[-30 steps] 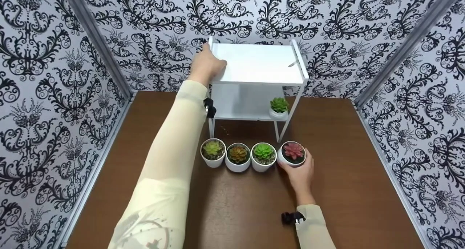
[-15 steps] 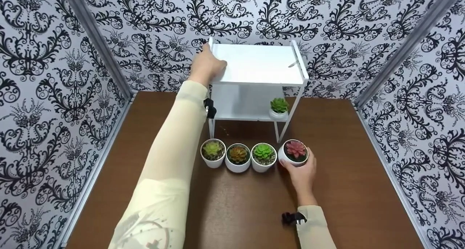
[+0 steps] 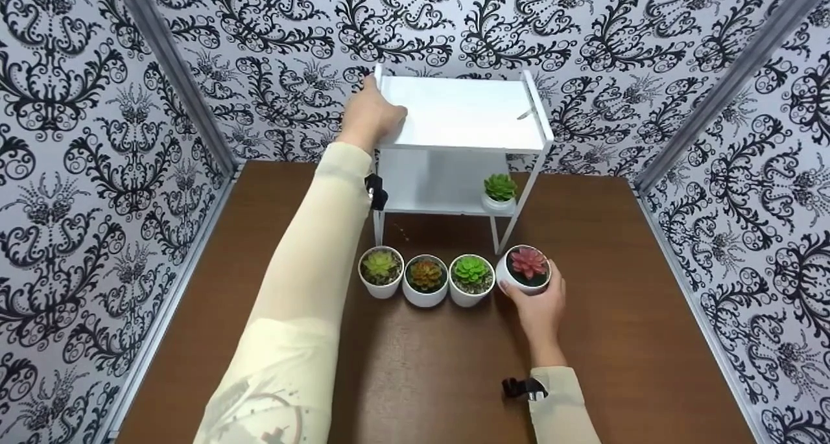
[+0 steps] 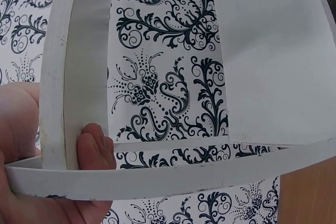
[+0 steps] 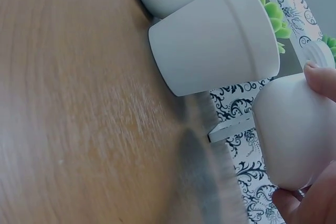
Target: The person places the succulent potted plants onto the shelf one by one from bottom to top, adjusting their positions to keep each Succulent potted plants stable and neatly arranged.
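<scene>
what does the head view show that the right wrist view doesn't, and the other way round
Only the head view: the left grip on the left end of the white rack, that rack's top surface, and the red succulent.

Only the right wrist view: a visible gap between the held pot and the table.

Both: the right grip on that pot, the bright green succulent in the neighbouring pot, part of the rack, and patterned wallpaper.
</scene>
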Tool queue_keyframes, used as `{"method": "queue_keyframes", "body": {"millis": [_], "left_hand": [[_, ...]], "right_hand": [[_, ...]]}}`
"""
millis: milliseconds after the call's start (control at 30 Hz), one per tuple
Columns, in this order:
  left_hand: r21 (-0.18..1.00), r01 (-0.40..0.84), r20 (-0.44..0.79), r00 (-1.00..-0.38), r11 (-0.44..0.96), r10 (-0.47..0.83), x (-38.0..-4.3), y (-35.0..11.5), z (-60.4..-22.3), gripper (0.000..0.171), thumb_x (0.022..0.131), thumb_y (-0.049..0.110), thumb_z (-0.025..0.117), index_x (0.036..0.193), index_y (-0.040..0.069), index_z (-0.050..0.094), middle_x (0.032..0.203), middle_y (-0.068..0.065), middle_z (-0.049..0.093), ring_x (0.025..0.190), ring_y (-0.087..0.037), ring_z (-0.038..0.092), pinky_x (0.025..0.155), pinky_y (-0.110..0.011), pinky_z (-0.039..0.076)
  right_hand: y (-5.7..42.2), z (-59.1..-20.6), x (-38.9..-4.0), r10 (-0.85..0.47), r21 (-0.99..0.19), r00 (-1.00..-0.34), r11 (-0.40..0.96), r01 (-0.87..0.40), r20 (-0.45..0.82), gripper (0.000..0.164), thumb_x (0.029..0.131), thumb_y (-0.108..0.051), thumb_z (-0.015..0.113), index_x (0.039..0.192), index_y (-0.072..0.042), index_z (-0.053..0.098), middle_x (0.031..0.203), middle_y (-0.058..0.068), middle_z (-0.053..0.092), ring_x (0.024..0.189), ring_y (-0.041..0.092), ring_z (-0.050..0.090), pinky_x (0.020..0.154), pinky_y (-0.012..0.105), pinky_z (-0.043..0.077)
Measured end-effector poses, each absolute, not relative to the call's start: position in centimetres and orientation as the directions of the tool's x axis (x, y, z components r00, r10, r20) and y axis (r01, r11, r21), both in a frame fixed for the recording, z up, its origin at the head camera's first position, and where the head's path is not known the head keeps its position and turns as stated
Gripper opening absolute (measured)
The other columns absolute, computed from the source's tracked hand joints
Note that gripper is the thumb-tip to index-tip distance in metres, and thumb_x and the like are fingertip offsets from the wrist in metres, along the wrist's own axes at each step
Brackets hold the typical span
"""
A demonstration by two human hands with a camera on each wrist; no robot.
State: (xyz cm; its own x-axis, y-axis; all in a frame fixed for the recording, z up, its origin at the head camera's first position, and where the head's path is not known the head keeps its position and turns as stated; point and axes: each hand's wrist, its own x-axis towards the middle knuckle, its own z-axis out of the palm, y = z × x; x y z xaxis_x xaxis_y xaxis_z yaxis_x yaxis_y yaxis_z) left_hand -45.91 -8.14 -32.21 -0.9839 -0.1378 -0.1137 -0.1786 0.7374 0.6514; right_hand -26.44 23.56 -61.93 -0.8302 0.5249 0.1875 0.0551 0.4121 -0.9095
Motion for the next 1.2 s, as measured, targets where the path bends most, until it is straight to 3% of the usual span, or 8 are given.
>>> {"method": "queue_keyframes", "body": {"millis": [667,1200], "left_hand": [[0.691,-0.196,-0.142,-0.981,0.696,-0.135,-45.7,-8.2,-32.0,0.100,0.097,0.029,0.069,0.173,0.019,0.003,0.169,-0.014,0.042,0.150,-0.031,0.050,0.124,-0.040,0.045],[0.667,-0.208,-0.155,-0.978,0.715,-0.140,-46.1,-8.3,-32.2,0.103,0.096,0.032,0.068,0.173,0.020,0.000,0.170,-0.015,0.041,0.149,-0.032,0.050,0.123,-0.040,0.045]], "right_hand": [[23.0,-60.4,-26.5,0.527,-0.910,-0.827,0.412,0.045,0.198,0.106,0.068,-0.026,0.102,0.156,-0.004,0.048,0.155,0.022,0.053,0.145,0.039,0.048,0.125,0.056,0.036],[22.6,-58.5,-26.6,0.506,-0.910,-0.828,0.414,-0.012,0.241,0.103,0.068,-0.020,0.102,0.155,-0.003,0.050,0.150,0.023,0.055,0.142,0.039,0.050,0.123,0.055,0.038]]}}
